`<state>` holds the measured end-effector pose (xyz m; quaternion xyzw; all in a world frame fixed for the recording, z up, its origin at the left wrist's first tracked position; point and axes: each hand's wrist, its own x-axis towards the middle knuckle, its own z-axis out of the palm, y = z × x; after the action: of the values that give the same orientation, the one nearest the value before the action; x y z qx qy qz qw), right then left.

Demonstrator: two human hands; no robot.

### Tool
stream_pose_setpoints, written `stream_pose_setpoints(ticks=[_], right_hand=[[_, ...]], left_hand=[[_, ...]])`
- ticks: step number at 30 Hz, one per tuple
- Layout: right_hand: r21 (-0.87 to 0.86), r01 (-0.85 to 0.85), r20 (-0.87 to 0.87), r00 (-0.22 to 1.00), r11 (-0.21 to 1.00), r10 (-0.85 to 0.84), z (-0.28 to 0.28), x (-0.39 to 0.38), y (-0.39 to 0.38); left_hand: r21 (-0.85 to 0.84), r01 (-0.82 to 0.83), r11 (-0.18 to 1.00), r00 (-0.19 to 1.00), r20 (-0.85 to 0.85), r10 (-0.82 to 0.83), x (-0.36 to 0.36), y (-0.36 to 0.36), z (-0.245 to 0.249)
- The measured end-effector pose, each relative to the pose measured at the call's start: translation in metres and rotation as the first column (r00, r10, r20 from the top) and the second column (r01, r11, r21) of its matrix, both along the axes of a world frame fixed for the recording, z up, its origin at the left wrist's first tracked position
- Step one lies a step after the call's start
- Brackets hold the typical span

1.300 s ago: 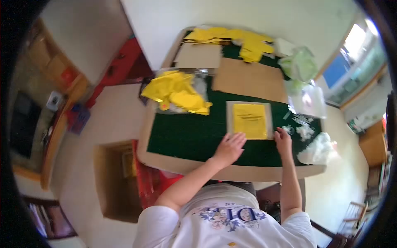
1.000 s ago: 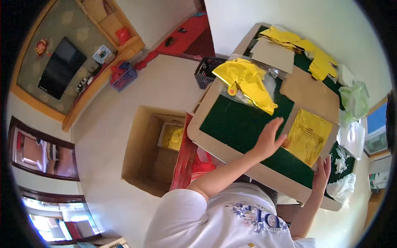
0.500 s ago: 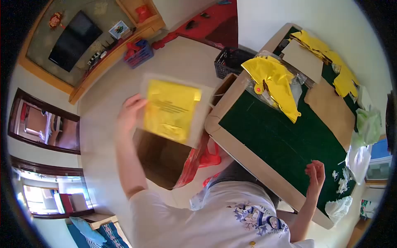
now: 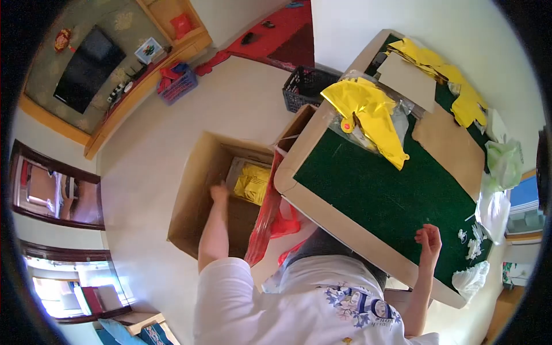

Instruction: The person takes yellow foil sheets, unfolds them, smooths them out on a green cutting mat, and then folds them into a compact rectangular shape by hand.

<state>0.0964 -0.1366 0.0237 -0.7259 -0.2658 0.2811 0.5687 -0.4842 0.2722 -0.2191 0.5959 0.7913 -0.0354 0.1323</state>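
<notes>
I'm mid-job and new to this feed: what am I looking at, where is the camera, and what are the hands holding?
There is no machine here: a person works with two bare hands. The one picture comes from a wide-angle camera on their head, looking down, so the room bends at the edges. The left hand reaches down into a cardboard box on the floor, close to a yellow packet lying inside. It is too blurred to tell whether it grips anything. The right hand, fingers curled, is over the green table near small white pieces. Farther along the table lie a clear bag of yellow items and brown cardboard sheets.
</notes>
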Motion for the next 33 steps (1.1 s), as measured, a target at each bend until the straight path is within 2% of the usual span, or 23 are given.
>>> stream_pose_setpoints(ticks=[1,2,4,5,8,11,14,15,17,18,20,23,26,27,28,29,30,31,32,33], right_hand=[[-0.014,0.009,-0.004,1.0,1.0,-0.009,-0.004,0.0,-0.004],[-0.033,0.022,0.022,1.0,0.999,-0.022,-0.006,-0.002,-0.006],[-0.072,0.049,0.078,0.996,0.996,-0.044,-0.01,-0.005,-0.008],[-0.034,0.033,0.048,0.998,0.999,-0.031,-0.014,-0.004,-0.01],[-0.032,0.056,0.038,0.998,0.998,-0.055,-0.014,-0.005,-0.009],[-0.014,0.093,0.034,0.995,0.996,-0.092,-0.016,-0.008,-0.006],[-0.051,0.09,0.056,0.995,0.995,-0.088,-0.014,-0.009,-0.005],[-0.056,0.093,0.065,0.994,0.994,-0.089,-0.013,-0.009,-0.004],[-0.062,0.098,0.078,0.993,0.993,-0.093,-0.012,-0.012,-0.004],[-0.06,0.102,0.076,0.992,0.993,-0.097,-0.013,-0.012,-0.004],[-0.054,0.11,0.075,0.992,0.993,-0.105,-0.016,-0.011,-0.005],[-0.042,0.117,0.065,0.991,0.992,-0.114,-0.019,-0.011,-0.007],[-0.013,0.108,0.109,0.988,0.994,-0.106,-0.024,-0.012,-0.01],[-0.013,0.107,0.116,0.988,0.994,-0.105,-0.023,-0.012,-0.009],[-0.014,0.107,0.122,0.987,0.994,-0.105,-0.021,-0.014,-0.008],[-0.016,0.109,0.128,0.986,0.994,-0.106,-0.019,-0.015,-0.007],[-0.025,0.107,0.124,0.987,0.994,-0.103,-0.019,-0.016,-0.007],[-0.034,0.11,0.124,0.987,0.993,-0.105,-0.02,-0.015,-0.006],[-0.041,0.118,0.128,0.985,0.992,-0.112,-0.018,-0.015,-0.006],[-0.041,0.118,0.12,0.986,0.992,-0.112,-0.01,-0.018,-0.003]], left_hand=[[-0.204,0.096,0.974,0.991,-0.074,-0.113,0.012,-0.009,-0.017],[-0.331,0.133,0.934,0.988,-0.024,-0.149,0.031,-0.023,-0.019],[-0.365,0.126,0.922,0.99,0.101,-0.096,0.059,-0.038,-0.027],[-0.368,0.131,0.92,0.987,0.136,-0.086,0.069,-0.042,-0.028],[-0.348,0.168,0.922,0.978,0.174,-0.113,0.086,-0.039,-0.029],[-0.287,0.217,0.933,0.974,0.128,-0.187,0.091,-0.041,-0.025],[-0.035,0.377,0.926,0.92,-0.101,-0.378,0.102,-0.055,-0.032],[0.099,0.477,0.873,0.864,-0.236,-0.445,0.108,-0.061,-0.039],[0.292,0.64,0.711,0.739,-0.487,-0.466,0.117,-0.068,-0.051],[0.251,0.66,0.708,0.712,-0.51,-0.483,0.121,-0.067,-0.058],[0.046,0.648,0.76,0.695,-0.445,-0.565,0.125,-0.058,-0.061],[0.03,0.542,0.84,0.813,-0.27,-0.516,0.135,-0.056,-0.038],[-0.069,0.464,0.883,0.863,-0.189,-0.468,0.122,-0.046,-0.065],[0.011,0.527,0.85,0.817,-0.281,-0.503,0.13,-0.055,-0.045],[0.144,0.483,0.864,0.873,-0.008,-0.487,0.129,-0.049,-0.038],[0.152,0.411,0.899,0.894,0.125,-0.43,0.129,-0.048,-0.032],[0.098,0.231,0.968,0.857,0.451,-0.25,0.14,-0.056,0.019],[-0.088,-0.03,0.996,0.55,0.83,0.089,0.156,-0.067,0.087],[-0.277,-0.137,0.951,0.221,0.927,0.302,0.172,-0.084,0.156],[-0.295,-0.091,0.951,0.091,0.949,0.303,0.174,-0.096,0.187]])
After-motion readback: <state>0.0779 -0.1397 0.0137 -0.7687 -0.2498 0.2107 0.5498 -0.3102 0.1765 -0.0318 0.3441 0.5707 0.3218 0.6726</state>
